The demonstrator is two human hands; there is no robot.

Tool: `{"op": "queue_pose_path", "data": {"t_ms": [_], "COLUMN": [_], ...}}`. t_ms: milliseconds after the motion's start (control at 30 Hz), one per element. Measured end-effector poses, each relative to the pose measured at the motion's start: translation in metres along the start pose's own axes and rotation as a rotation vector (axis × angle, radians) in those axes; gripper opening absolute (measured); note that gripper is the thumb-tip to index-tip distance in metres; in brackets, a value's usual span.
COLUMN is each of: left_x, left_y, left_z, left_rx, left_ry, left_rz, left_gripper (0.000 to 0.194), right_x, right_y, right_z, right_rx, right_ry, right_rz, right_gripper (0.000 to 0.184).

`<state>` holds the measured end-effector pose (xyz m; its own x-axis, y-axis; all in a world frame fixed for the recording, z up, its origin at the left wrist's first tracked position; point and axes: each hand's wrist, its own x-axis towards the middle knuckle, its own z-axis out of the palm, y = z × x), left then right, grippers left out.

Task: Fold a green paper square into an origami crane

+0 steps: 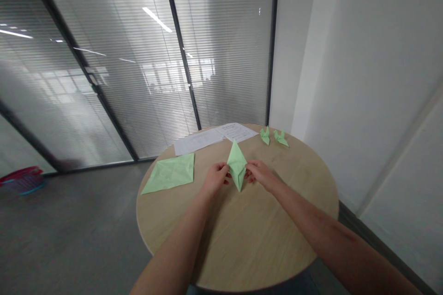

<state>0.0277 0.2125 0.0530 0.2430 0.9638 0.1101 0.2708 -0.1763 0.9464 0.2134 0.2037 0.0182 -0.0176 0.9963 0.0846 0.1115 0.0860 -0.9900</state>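
A light green sheet of origami paper (237,164), folded into a long diamond, is held upright above the middle of the table. My left hand (218,176) pinches its left corner between thumb and fingers. At the opposite corner my right hand (258,171) grips it the same way. Some fingertips of both hands are hidden behind the paper. Left of my left hand lies a creased green paper sheet (171,173). Two small folded green paper birds, one paper bird (265,136) beside another paper bird (281,138), stand beyond my right hand.
The round wooden table (263,249) carries printed white sheets (200,140) at its far edge. Behind it runs a glass partition with blinds (228,46). A white wall (380,78) rises on the right. On the floor at far left sits a red and blue basket (24,180).
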Motion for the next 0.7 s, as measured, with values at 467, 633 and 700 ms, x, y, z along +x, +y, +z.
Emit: {"op": "queue_pose_path", "data": {"t_ms": [467,633,700], "left_x": [0.0021,0.002,0.0017], "left_y": [-0.0012,-0.0011,-0.0008], "left_z": [0.0014,0.0009,-0.0001], "left_rx": [-0.017,-0.05,-0.068], "left_ry": [0.019,0.035,0.057], "left_rz": [0.012,0.033,0.052], "left_gripper": [0.02,0.025,0.027], "right_x": [0.0018,0.0031,0.0039], "right_y": [0.003,0.0042,0.0049], "right_z": [-0.0004,-0.0011,-0.0016], "right_rx": [-0.038,-0.03,-0.026], "right_ry": [0.02,0.055,0.066], "right_rz": [0.001,-0.035,-0.04], "right_gripper": [0.021,0.024,0.025]}}
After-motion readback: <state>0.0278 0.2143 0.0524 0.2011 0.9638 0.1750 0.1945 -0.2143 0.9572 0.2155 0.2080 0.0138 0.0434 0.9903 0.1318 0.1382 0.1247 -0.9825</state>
